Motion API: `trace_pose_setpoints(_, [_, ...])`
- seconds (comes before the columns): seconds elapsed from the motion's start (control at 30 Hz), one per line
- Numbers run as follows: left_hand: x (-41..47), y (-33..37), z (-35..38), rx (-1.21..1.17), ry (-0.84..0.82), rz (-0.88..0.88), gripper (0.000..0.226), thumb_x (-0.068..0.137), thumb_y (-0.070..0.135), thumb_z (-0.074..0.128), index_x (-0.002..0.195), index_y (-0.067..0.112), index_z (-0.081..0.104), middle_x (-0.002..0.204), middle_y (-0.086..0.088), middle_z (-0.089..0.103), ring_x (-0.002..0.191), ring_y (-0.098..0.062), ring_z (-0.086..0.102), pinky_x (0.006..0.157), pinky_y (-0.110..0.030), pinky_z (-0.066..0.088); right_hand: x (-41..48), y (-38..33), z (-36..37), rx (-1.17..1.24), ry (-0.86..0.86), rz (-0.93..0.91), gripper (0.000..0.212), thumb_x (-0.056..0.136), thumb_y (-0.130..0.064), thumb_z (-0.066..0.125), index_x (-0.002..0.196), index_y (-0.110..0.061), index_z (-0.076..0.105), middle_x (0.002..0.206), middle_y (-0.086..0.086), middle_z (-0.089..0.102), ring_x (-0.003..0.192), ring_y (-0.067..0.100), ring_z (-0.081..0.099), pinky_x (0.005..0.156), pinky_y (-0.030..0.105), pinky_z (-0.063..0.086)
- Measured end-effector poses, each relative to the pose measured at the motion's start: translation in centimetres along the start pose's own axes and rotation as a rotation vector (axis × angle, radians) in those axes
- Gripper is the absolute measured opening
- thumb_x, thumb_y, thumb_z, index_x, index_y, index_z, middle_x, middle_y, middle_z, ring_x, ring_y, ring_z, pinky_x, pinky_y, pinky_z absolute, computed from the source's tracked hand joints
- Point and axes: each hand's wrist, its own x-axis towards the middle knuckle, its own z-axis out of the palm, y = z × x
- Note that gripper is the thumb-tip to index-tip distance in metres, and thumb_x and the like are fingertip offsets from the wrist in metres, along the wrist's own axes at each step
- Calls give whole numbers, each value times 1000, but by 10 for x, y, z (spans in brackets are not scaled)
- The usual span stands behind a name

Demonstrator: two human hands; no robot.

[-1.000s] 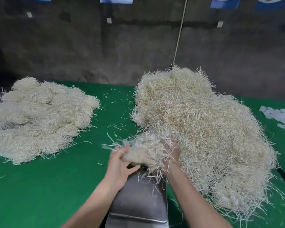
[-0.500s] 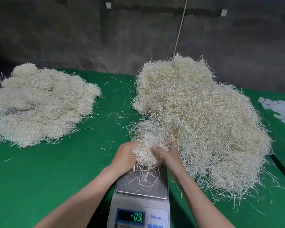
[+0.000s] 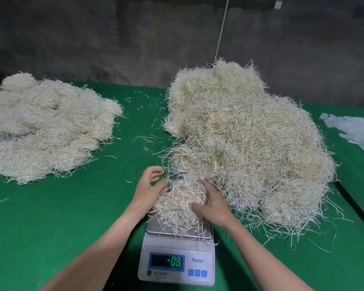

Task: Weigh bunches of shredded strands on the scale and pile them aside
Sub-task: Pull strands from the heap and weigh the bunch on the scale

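Observation:
A white digital scale (image 3: 194, 252) stands at the near edge of the green table, its display reading "-08". A loose bunch of pale shredded strands (image 3: 177, 203) sits over the steel pan (image 3: 156, 230), strands hanging past its edges. My left hand (image 3: 148, 189) is at the bunch's left side, thumb touching it and fingers lifted apart. My right hand (image 3: 211, 203) cups the right side, with thumb on top and fingers curled behind. A large loose heap of strands (image 3: 240, 133) lies to the right, and a pile of bunches (image 3: 46, 122) lies far left.
Stray strands litter the green table (image 3: 51, 217) between the two piles. Pale blue-white sheets (image 3: 355, 129) lie at the right edge. A thin cord (image 3: 222, 28) hangs down the dark wall behind the heap. A dark gap runs along the table's right side.
Both hands brought the bunch from the heap's edge down over the pan. My left hand's fingers have opened away from it. The view tilted down, and the scale display came into view.

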Motion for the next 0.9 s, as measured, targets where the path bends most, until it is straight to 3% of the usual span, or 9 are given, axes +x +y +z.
trace_pose_setpoints(0.07, [-3, 3, 3, 50, 23, -3, 33, 90, 19, 61, 120, 28, 50, 120, 11, 59, 116, -12, 54, 100, -33, 40, -1, 0, 4, -119, -31, -38, 80, 80, -36, 68, 145, -27, 23, 130, 11, 51, 82, 7, 55, 97, 44, 47])
trace_pose_setpoints(0.13, [-5, 5, 4, 217, 56, 34, 33, 89, 19, 62, 121, 24, 55, 119, 12, 59, 118, -12, 52, 105, -34, 35, 0, 4, 5, -303, -33, -59, 82, 81, -45, 63, 147, -21, 20, 143, 6, 38, 119, 17, 45, 109, 41, 32])
trace_pose_setpoints(0.2, [-6, 9, 4, 354, 145, 91, 28, 89, 23, 63, 117, 24, 60, 122, 12, 58, 122, -13, 48, 112, -43, 27, 3, 5, 2, -402, 10, -94, 81, 79, -52, 62, 146, -23, 25, 152, 5, 21, 139, 25, 20, 113, 44, 17])
trace_pose_setpoints(0.3, [-4, 19, 2, 489, 282, 170, 23, 88, 28, 63, 110, 27, 64, 127, 9, 57, 127, -18, 43, 114, -49, 11, 5, -1, -4, -447, 49, -133, 79, 73, -59, 63, 141, -36, 31, 156, -5, -5, 143, 23, -7, 112, 50, -2])
trace_pose_setpoints(0.43, [-1, 34, 1, 524, 334, 230, 21, 87, 28, 64, 108, 27, 66, 130, 7, 54, 133, -20, 35, 113, -50, -2, 5, -13, -12, -372, 49, -185, 78, 71, -56, 67, 138, -42, 29, 156, -10, -3, 143, 16, -7, 112, 50, -7])
trace_pose_setpoints(0.53, [-1, 42, 2, 546, 287, 320, 20, 89, 27, 62, 108, 26, 67, 123, 9, 60, 127, -17, 42, 114, -47, 2, 2, -21, -15, -279, 95, -232, 67, 75, -50, 67, 132, -38, 36, 154, -10, 17, 142, 13, 13, 114, 47, -8])
trace_pose_setpoints(0.67, [-7, 51, 5, 491, 199, 470, 21, 88, 17, 64, 109, 18, 68, 116, 4, 63, 112, -15, 55, 111, -51, 24, -4, -35, -19, -33, 220, -322, 45, 82, -38, 62, 118, -31, 36, 137, -7, 44, 128, 11, 41, 111, 48, 29])
trace_pose_setpoints(0.73, [-9, 56, 6, 449, 190, 552, 22, 86, 10, 64, 108, 14, 69, 111, 4, 64, 101, -14, 58, 101, -51, 39, -6, -41, -21, 10, 291, -414, 47, 83, -39, 57, 123, -27, 35, 133, -2, 47, 123, 11, 45, 105, 46, 37])
trace_pose_setpoints(0.9, [-10, 63, 3, 367, 224, 633, 22, 84, 8, 63, 105, 12, 70, 102, 11, 60, 90, -12, 60, 90, -51, 47, -2, -47, -30, -191, 378, -508, 61, 84, -57, 40, 140, -41, 22, 150, -12, 27, 143, 13, 17, 114, 57, 9])
